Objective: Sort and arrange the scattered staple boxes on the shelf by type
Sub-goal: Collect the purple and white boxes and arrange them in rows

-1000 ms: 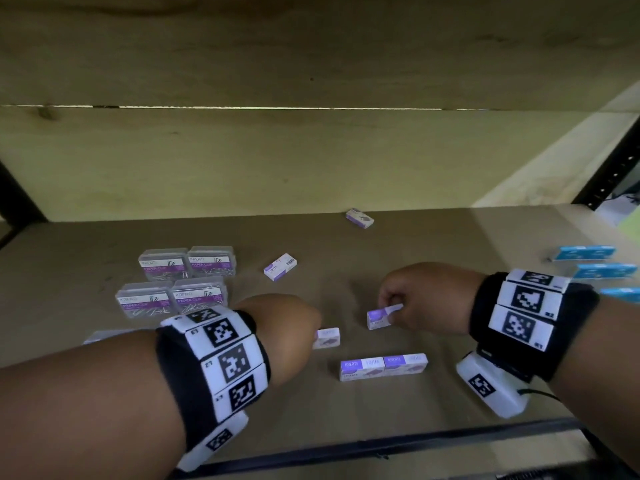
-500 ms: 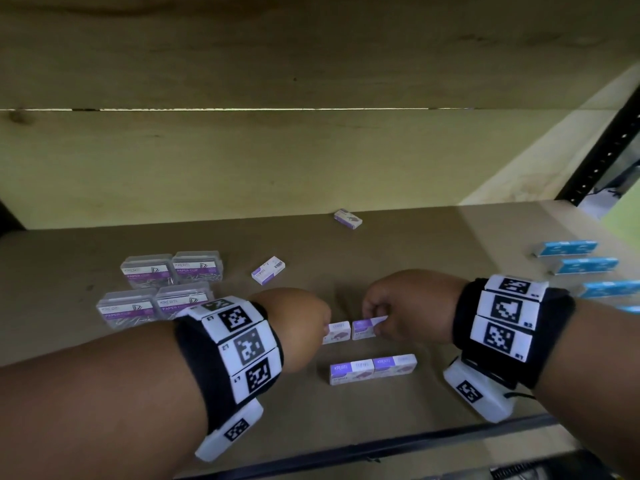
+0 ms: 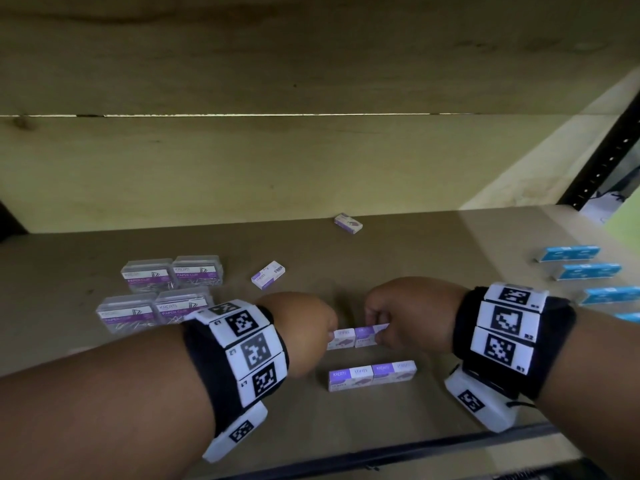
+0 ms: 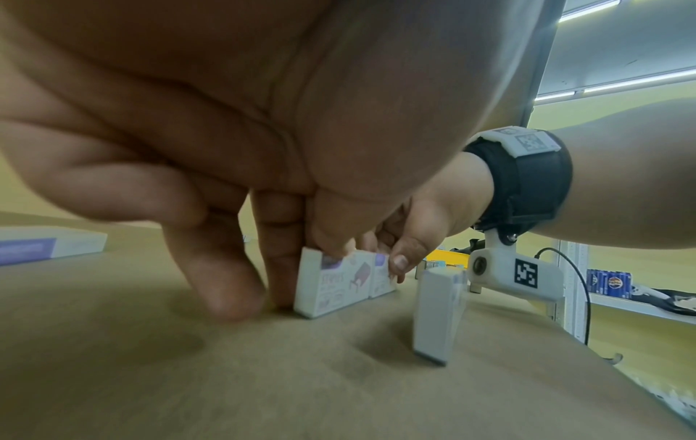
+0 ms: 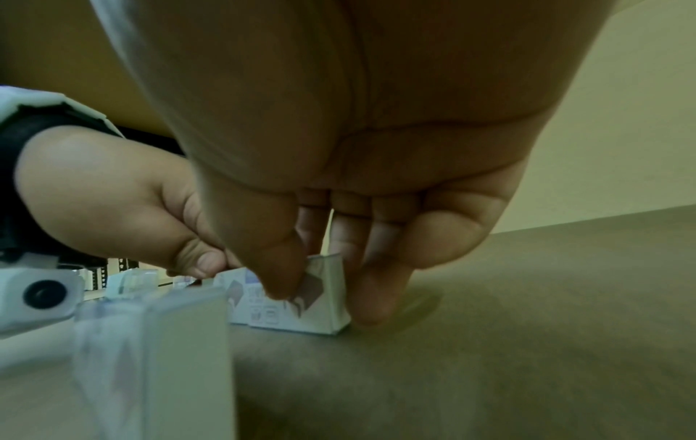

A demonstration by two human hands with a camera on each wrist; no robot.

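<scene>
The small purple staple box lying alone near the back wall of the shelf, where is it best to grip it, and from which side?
Judging by its pose, the far staple box lies flat and slightly askew, with free shelf all around. Come from above and pinch its two long sides between thumb and fingers; the flat top offers no hold.

My arms are bare, no sleeves. Each wrist wears a wide black strap point(image 3: 564, 344) carrying a row of white tiles point(image 3: 249, 344) printed with black square codes and small labels. Under each hangs a white camera housing point(image 3: 479, 403) with its own code, a round lens and a thin black cable point(image 4: 576, 285).
</scene>
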